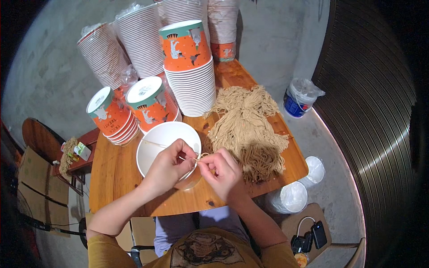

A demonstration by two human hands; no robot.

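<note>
Over a white paper bucket (172,133) on the wooden table, my left hand (165,169) and my right hand (223,172) meet, fingertips almost touching. Both hands are closed in a pinch on a thin beige cord (154,143). One length of it stretches leftward across the bucket's mouth; small loops show between my fingers. Whether it is knotted there I cannot tell. To the right of my right hand lies a large bundle of beige cords (248,120), its cut ends (261,163) toward me.
Stacks of upside-down orange printed paper buckets (190,67) stand behind the bucket, with plastic-wrapped stacks (140,40) farther back. The wooden table (120,183) curves round in front of me. White bins (292,196) and a blue-and-white pail (299,98) stand to the right. A stool (286,225) holds black devices.
</note>
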